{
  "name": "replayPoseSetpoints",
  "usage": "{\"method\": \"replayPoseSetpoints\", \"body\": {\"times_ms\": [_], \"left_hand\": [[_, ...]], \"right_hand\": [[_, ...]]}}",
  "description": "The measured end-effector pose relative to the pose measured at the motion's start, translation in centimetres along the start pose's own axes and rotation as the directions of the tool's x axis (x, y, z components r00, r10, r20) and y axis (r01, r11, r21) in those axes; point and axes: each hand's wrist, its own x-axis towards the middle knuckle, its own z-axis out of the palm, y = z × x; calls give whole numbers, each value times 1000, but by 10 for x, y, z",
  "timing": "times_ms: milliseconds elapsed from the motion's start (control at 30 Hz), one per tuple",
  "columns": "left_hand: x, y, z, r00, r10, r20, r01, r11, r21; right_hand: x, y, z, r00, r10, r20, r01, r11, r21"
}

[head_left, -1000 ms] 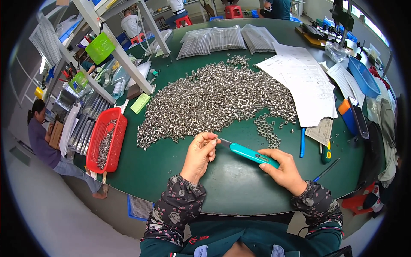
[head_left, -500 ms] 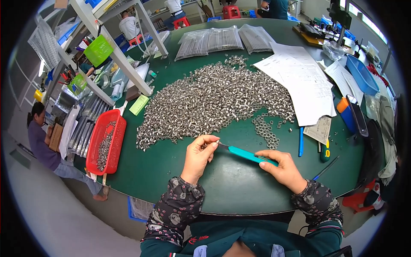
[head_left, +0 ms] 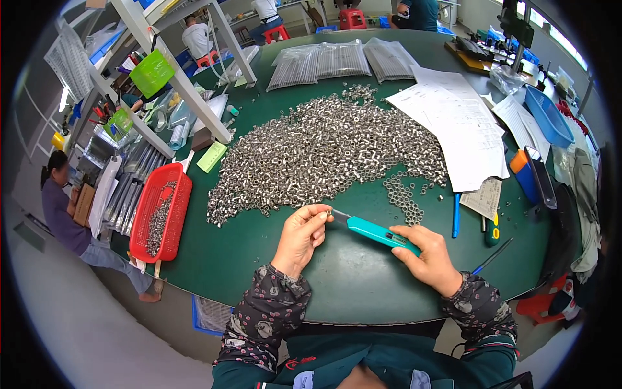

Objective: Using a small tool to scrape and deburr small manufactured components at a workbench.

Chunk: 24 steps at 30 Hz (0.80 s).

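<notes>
Between the thumb and forefinger of my left hand [head_left: 300,238] is a small metal ring [head_left: 329,212], mostly covered by the fingertips. My right hand [head_left: 427,258] is closed around the teal handle of a utility knife [head_left: 376,232]. Its grey blade points left, and the tip meets the ring at my left fingers. Beyond both hands spreads a big heap of small metal rings [head_left: 311,152] on the green table [head_left: 363,288]. A flat patch of loose rings [head_left: 405,201] lies beyond my right hand, at the heap's near edge.
At the left stands a red basket [head_left: 178,223] with metal rings inside. Paper sheets [head_left: 463,142] overlap the heap's right side. A blue pen [head_left: 456,217] and a yellow-green handled tool [head_left: 492,233] lie at the right. Bagged metal tubes [head_left: 340,59] line the far side. A shelf post [head_left: 188,84] rises at left.
The utility knife has rolled slightly in my right hand, so more of its broad side and blade shows. My left hand keeps its pinch in nearly the same place.
</notes>
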Motion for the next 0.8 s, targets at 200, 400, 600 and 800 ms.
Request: {"method": "replayPoseSetpoints", "body": {"times_ms": [200,400,600,800], "left_hand": [[0,-1,1,1000,28,5,-29,998,57],[-1,-1,3,1000,24,11,-25,996,80],[1,1,4,999,10,47,-8,999,-47],[2,1,15,986,-128,109,156,938,-309]], "right_hand": [[1,3,0,997,40,71,-47,993,109],[1,-2,-2,1000,2,22,-1,1000,-29],[5,1,-8,970,-35,-240,46,998,41],[8,17,-20,893,214,-396,-93,948,304]]}}
